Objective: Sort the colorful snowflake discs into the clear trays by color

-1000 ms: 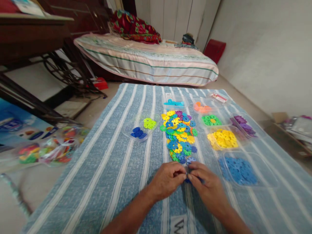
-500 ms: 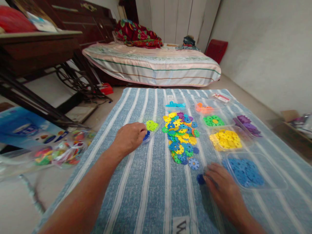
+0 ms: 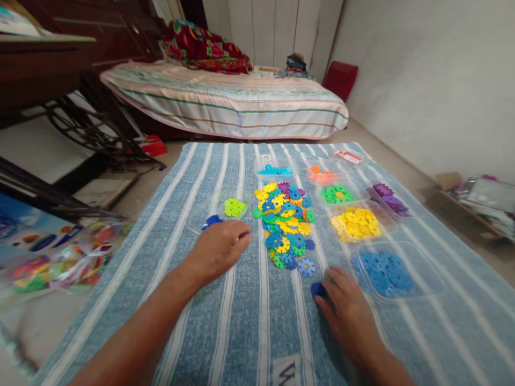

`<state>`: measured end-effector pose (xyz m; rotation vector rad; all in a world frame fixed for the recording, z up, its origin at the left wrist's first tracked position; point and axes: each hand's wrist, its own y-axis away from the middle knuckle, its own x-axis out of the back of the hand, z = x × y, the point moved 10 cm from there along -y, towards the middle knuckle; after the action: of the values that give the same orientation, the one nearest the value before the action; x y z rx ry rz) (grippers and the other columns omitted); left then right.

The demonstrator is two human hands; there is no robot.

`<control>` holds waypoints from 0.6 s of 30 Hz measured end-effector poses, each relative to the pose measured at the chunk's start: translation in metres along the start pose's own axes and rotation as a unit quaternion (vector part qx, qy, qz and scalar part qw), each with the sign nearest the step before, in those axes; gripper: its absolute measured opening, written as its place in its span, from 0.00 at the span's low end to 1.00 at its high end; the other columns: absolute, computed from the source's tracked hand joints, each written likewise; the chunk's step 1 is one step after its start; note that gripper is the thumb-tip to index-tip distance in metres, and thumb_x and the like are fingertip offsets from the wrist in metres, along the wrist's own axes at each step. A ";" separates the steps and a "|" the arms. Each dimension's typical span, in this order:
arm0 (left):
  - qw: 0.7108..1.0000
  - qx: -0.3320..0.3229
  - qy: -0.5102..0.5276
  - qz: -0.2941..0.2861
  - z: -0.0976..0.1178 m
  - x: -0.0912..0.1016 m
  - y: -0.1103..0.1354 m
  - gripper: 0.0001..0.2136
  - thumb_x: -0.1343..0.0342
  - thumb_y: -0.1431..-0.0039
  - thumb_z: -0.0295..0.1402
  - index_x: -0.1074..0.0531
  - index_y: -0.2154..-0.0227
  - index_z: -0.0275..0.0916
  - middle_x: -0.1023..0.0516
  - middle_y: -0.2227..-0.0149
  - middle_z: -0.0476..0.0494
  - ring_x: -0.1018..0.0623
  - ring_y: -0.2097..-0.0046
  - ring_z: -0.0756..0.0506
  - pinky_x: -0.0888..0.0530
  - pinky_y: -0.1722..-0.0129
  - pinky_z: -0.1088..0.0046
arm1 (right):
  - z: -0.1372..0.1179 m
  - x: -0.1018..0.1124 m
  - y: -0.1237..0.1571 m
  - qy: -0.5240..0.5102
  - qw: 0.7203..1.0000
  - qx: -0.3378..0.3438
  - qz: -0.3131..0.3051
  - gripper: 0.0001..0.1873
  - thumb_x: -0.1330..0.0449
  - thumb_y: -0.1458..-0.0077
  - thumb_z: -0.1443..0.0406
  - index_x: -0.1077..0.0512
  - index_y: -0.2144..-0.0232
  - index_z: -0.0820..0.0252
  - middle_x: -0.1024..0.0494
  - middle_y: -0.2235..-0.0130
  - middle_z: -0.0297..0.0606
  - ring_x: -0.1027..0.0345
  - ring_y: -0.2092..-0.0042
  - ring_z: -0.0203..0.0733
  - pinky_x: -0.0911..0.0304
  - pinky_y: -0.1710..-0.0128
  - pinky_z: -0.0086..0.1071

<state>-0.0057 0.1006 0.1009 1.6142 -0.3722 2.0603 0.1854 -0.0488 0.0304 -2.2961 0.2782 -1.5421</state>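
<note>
My left hand [image 3: 221,247] is over the cloth, just left of a mixed pile of coloured notched plastic discs [image 3: 287,220]. Its fingers are bent, thumb and forefinger slightly apart, and nothing shows between them. Behind its knuckles, dark blue discs [image 3: 212,221] lie in a clear container, partly covered by the hand. Lime green discs [image 3: 235,207] lie in another clear container just beyond. My right hand [image 3: 349,305] rests low on the right, thumb and fingertips closed on a dark blue disc [image 3: 317,289]; whether it is one or several stacked, I cannot tell.
Clear containers along the right hold blue discs [image 3: 388,273], yellow discs [image 3: 358,223], green discs [image 3: 337,194], purple discs [image 3: 390,199] and orange discs [image 3: 322,173]. Light blue discs [image 3: 276,170] sit at the back. A striped cloth [image 3: 241,332] covers the table; a bed [image 3: 233,102] stands beyond.
My left hand has drawn away from the dark blue discs' container toward the pile, and its fingertips have parted a little. My right hand keeps the dark blue disc. The view has turned slightly right.
</note>
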 end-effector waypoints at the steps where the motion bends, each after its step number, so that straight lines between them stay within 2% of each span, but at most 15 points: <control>1: 0.999 -0.027 0.034 -0.015 0.015 -0.011 0.004 0.12 0.56 0.42 0.35 0.28 0.68 0.38 0.26 0.69 0.46 0.28 0.66 0.48 0.35 0.65 0.73 | 0.000 0.000 -0.002 -0.010 1.000 -0.006 -0.002 0.09 0.43 0.47 0.65 0.29 0.62 0.60 0.28 0.52 0.47 0.40 0.46 0.53 0.39 0.48 0.51; 4: 0.988 -0.073 0.118 -0.072 0.053 -0.044 0.014 0.10 0.55 0.44 0.32 0.29 0.72 0.38 0.27 0.71 0.47 0.29 0.69 0.49 0.36 0.67 0.75 | -0.002 0.002 -0.008 -0.063 0.998 -0.029 -0.002 0.05 0.43 0.48 0.65 0.28 0.67 0.58 0.27 0.54 0.45 0.38 0.47 0.52 0.38 0.49 0.50; 6: 0.977 -0.078 0.172 -0.101 0.069 -0.062 0.018 0.08 0.53 0.46 0.30 0.29 0.72 0.38 0.28 0.72 0.49 0.30 0.70 0.50 0.37 0.69 0.76 | -0.005 0.004 -0.012 -0.115 0.992 -0.048 0.002 0.04 0.44 0.47 0.66 0.28 0.71 0.58 0.26 0.56 0.44 0.36 0.49 0.49 0.37 0.50 0.47; 9: 0.954 -0.075 0.260 -0.127 0.083 -0.079 0.022 0.07 0.51 0.49 0.29 0.29 0.68 0.39 0.28 0.71 0.51 0.31 0.71 0.51 0.37 0.71 0.77 | -0.012 0.004 -0.018 -0.200 0.976 -0.084 -0.005 0.06 0.43 0.47 0.65 0.28 0.75 0.57 0.25 0.57 0.42 0.33 0.52 0.45 0.34 0.52 0.41; 11: 0.939 -0.067 0.305 -0.144 0.085 -0.087 0.024 0.07 0.52 0.49 0.28 0.29 0.70 0.38 0.30 0.74 0.52 0.32 0.72 0.52 0.38 0.72 0.78 | -0.018 0.002 -0.021 -0.246 0.964 -0.100 -0.011 0.07 0.43 0.47 0.65 0.28 0.76 0.57 0.25 0.58 0.41 0.32 0.53 0.43 0.34 0.53 0.38; 15: 0.926 -0.033 0.342 -0.155 0.074 -0.087 0.029 0.07 0.53 0.49 0.29 0.30 0.75 0.37 0.33 0.78 0.53 0.34 0.75 0.53 0.40 0.75 0.78 | -0.024 0.001 -0.030 -0.279 0.956 -0.087 -0.013 0.08 0.45 0.45 0.66 0.27 0.74 0.56 0.24 0.60 0.40 0.31 0.55 0.41 0.33 0.54 0.36; 18: 0.941 -0.004 0.316 -0.118 0.052 -0.062 0.028 0.07 0.53 0.48 0.30 0.31 0.76 0.37 0.34 0.79 0.54 0.34 0.76 0.53 0.40 0.75 0.79 | -0.022 0.002 -0.037 -0.224 0.973 -0.045 0.008 0.08 0.46 0.44 0.65 0.26 0.70 0.56 0.24 0.60 0.40 0.31 0.54 0.42 0.34 0.53 0.39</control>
<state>0.0334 0.0376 0.0579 0.8583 0.0421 2.2307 0.1649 -0.0197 0.0544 -2.6234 0.2477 -0.9780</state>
